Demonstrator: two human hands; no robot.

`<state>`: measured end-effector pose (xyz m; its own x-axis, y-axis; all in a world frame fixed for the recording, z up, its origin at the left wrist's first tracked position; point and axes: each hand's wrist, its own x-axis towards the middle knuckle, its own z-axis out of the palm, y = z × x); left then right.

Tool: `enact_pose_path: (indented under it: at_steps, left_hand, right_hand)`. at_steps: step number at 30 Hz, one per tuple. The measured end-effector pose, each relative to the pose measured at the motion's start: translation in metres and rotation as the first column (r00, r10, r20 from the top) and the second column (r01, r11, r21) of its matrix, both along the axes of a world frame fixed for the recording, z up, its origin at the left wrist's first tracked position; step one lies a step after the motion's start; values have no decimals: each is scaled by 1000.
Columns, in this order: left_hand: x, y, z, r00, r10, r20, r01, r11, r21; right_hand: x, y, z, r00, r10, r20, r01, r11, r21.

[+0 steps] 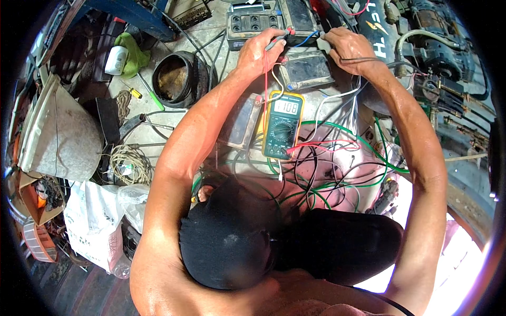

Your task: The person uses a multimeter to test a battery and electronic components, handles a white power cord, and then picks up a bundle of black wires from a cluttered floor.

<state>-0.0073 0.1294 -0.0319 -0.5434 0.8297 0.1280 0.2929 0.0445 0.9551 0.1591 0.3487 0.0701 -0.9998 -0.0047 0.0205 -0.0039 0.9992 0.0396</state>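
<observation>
Multimeter (283, 126) lying face-up between the forearms (197, 113), fwiw. Left hand (258, 52) is pinched around a grey clip (274, 43) by the black battery's (303, 18) red terminal (290, 31); right hand (350, 50) is curled on a second grey clip (323, 46).

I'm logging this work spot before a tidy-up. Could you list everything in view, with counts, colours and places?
Meter: 1, yellow and green, centre
Batteries: at least 4, dark, centre to upper centre
Wires: many, green, black, red, white, blue, mostly centre
Pot: 1, dark, left of batteries
Tool: 1, green-handled, beside pot
Bottle: 1, white, upper left
Cloth: 1, green, beside bottle
Bin: 1, off-white, left
Coil: 1, tan, right of bin
Bag: 1, white, lower left
Machinery: several parts, dark, upper right
Smaller clutter: uncountable
Knees: 2, black-clothed, lower centre
Left grip: 1, bare, upper centre, holding grey clip
Right grip: 1, bare, right of left grip
</observation>
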Motion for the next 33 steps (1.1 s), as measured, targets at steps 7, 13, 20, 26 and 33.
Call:
enact_pose_path:
  at_steps: [7,13,20,26,33]
  left_hand:
    - [4,-3,10,989,75,-124,-76,997,-3]
    - [7,-3,15,998,62,-30,-62,998,-12]
    - [4,-3,8,987,75,-141,-75,997,3]
    - [7,0,14,995,-10,104,16,998,-61]
    - [2,-1,6,995,-18,94,20,1000,-18]
  right_hand:
    - [0,-2,3,1000,-14,28,15,1000,-11]
    - [1,0,1,1000,-1,2,1,1000,-8]
    - [-1,-2,2,1000,-6,5,6,1000,-2]
    - [2,-1,1,1000,-14,5,14,1000,-3]
    - [-1,-4,3,1000,-14,10,14,1000,-11]
